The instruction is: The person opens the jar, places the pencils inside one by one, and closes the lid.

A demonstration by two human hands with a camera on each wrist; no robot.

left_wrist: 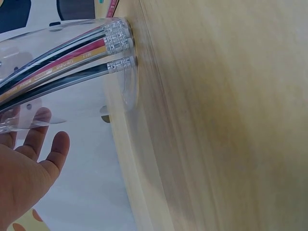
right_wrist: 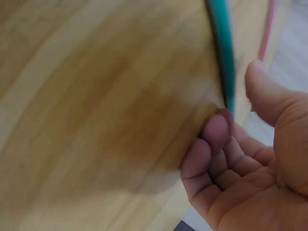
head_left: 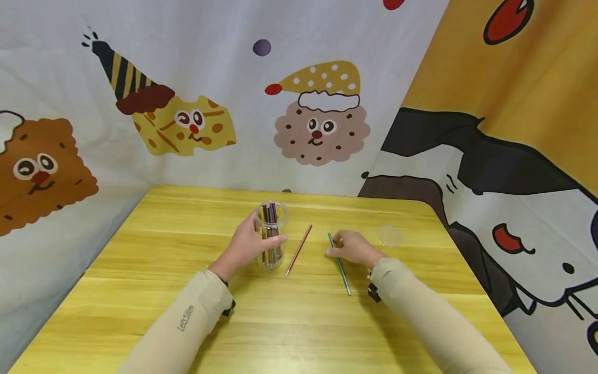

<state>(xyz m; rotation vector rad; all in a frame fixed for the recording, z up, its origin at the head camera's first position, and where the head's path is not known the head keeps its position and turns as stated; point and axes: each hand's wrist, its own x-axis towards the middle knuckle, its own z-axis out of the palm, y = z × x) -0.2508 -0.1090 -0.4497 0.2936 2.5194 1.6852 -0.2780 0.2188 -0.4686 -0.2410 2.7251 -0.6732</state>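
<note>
**Left to Right Across the Tabletop**

We find the jar leftmost, pencils inside it. To its right lies one loose pencil, then a second pencil, reaching nearer us; farther right, the lid. Behind hangs a cloth.

Behind the bare left hand and right hand come pale beige long sleeves, dark lettering (first word apparently "Lets") along the left one; black pieces show beside both cuffs.

L sleeve reads approx. "Lets Slim"; print on orange pencil too blurry to read.
</note>
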